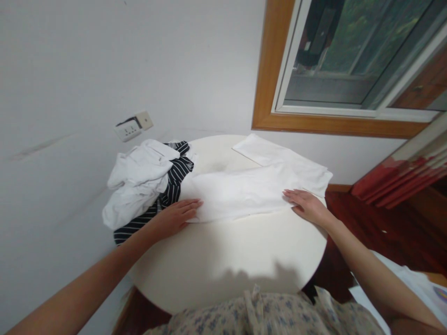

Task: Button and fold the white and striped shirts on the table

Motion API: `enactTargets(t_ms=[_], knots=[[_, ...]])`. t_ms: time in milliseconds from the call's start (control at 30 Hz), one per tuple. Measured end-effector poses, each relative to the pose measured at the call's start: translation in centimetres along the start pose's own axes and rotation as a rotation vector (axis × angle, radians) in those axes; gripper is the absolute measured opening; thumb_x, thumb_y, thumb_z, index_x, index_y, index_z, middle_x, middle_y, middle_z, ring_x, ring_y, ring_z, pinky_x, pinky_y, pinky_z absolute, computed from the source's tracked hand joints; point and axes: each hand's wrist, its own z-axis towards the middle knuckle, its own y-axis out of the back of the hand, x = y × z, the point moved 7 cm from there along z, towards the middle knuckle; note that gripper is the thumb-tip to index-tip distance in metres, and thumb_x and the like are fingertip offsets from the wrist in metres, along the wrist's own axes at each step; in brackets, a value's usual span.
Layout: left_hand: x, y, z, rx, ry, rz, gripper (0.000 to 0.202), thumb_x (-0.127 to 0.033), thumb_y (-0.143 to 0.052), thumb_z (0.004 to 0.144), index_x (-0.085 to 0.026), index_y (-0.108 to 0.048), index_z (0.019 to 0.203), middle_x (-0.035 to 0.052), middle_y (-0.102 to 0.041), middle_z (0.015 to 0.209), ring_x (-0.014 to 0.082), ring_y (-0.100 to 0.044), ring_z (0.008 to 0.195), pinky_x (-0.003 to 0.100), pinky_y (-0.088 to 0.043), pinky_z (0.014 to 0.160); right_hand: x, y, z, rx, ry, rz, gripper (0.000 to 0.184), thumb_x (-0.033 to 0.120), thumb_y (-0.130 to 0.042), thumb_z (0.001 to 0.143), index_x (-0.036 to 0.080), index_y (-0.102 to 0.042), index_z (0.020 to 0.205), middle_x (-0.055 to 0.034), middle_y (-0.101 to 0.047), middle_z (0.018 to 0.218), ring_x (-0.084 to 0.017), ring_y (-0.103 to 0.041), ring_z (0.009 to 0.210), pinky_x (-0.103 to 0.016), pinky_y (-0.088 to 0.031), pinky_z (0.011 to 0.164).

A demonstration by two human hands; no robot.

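Observation:
A white garment (237,193) lies folded into a long strip across the round table, with one section angled off toward the back right. My left hand (178,215) rests flat on the strip's left end, fingers stretched out. On its right end lies my right hand (307,205), palm down with the fingers extended. Neither hand grips the cloth. Just beyond my left hand sits a heap of white clothes (141,165) on top of a black garment with white stripes (177,179).
The round white table (223,260) stands against a white wall with a power socket (128,130). A wood-framed window (314,122) is at the back right, beside a red and cream curtain (391,179). White cloth or paper (408,284) lies low at the right.

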Motion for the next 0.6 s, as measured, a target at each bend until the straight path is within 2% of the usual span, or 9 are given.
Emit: enactTargets(t_ms=[100,333,467,600], knots=[[-0.2,0.1,-0.3,-0.002,0.003,0.0,0.037,-0.001,-0.049,0.076,-0.018,-0.064,0.105,0.007,-0.052,0.14,0.0196,-0.041,0.134,0.038,-0.037,0.112,0.3,0.0,-0.5,-0.004,-0.008,-0.002,0.057,0.013,-0.05,0.079,0.025,-0.051,0.135,-0.0033,-0.055,0.136,-0.02,-0.054,0.122,-0.041,-0.044,0.106],[-0.3,0.1,-1.3,0.001,0.11,-0.045,0.054,-0.005,-0.044,0.081,-0.018,-0.051,0.132,0.007,-0.055,0.137,0.0174,-0.048,0.128,0.034,-0.041,0.108,0.7,0.2,-1.5,0.016,-0.034,0.047,0.053,0.012,-0.049,0.08,0.029,-0.056,0.129,0.0013,-0.057,0.133,-0.018,-0.056,0.12,-0.038,-0.047,0.102],[-0.9,-0.3,-1.7,0.044,0.118,-0.072,0.055,-0.007,-0.039,0.086,-0.025,-0.048,0.137,0.0022,-0.052,0.14,0.0166,-0.045,0.131,0.036,-0.036,0.112,1.2,0.5,-1.9,0.011,-0.033,0.076,0.048,0.012,-0.048,0.081,0.027,-0.061,0.125,0.0005,-0.058,0.132,-0.019,-0.056,0.12,-0.038,-0.048,0.102],[-1.8,-0.4,-2.3,0.044,0.113,-0.101,0.055,-0.008,-0.036,0.089,-0.027,-0.045,0.14,0.0009,-0.049,0.142,0.0169,-0.042,0.134,0.039,-0.034,0.113,1.5,0.6,-2.8,0.002,-0.066,0.117,0.046,0.012,-0.048,0.082,0.028,-0.061,0.124,0.001,-0.059,0.131,-0.019,-0.056,0.12,-0.04,-0.047,0.104]])
